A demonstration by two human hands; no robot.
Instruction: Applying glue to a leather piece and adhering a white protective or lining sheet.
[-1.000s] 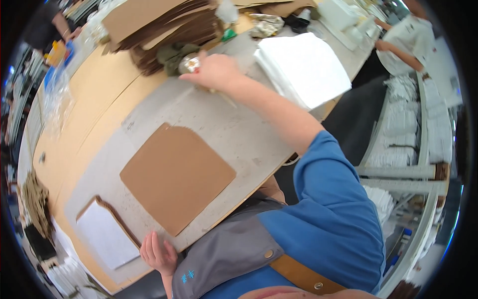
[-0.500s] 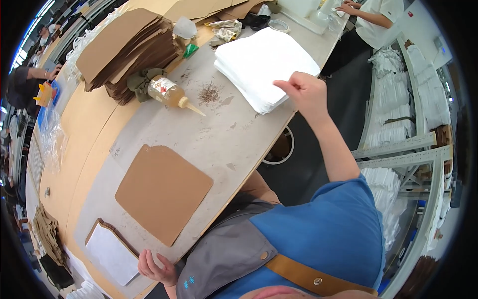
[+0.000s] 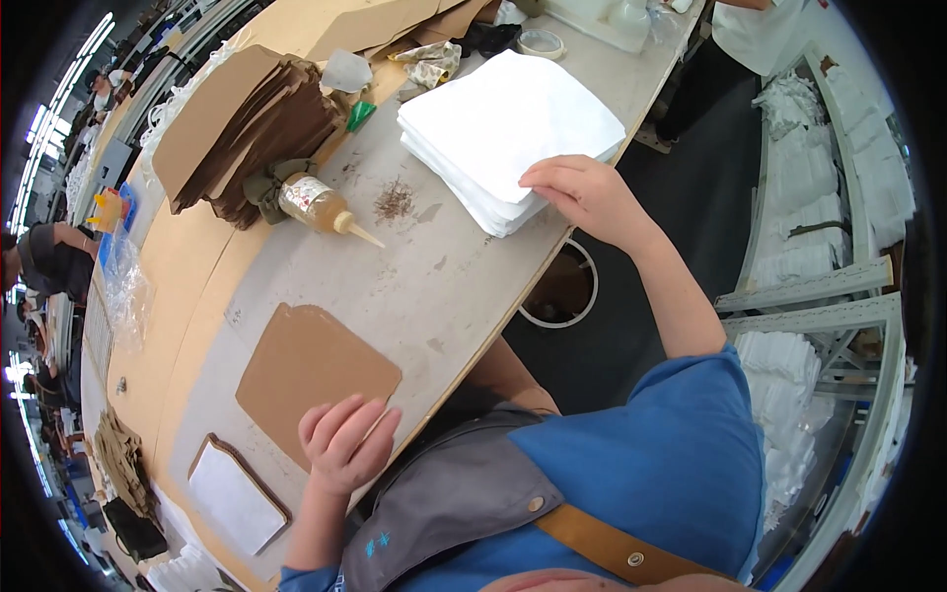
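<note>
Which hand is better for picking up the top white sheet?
Probably the right hand: it is at the edge of the white stack. The left hand is farther off, near the brown sheet.

A panel (image 3: 316, 365) lies on the worktable (image 3: 158, 266), with the left hand (image 3: 345, 449) over its near corner. A small stack (image 3: 235, 501) lies left of the panel. Beyond the panel, a bottle (image 3: 314, 203) rests against a cloth (image 3: 264, 189), in front of a panel pile (image 3: 242, 128). A sheet stack (image 3: 503, 118) lies right of the bottle; the right hand (image 3: 592, 197) is at its near edge. A tape roll (image 3: 543, 56) lies behind the sheet stack.
</note>
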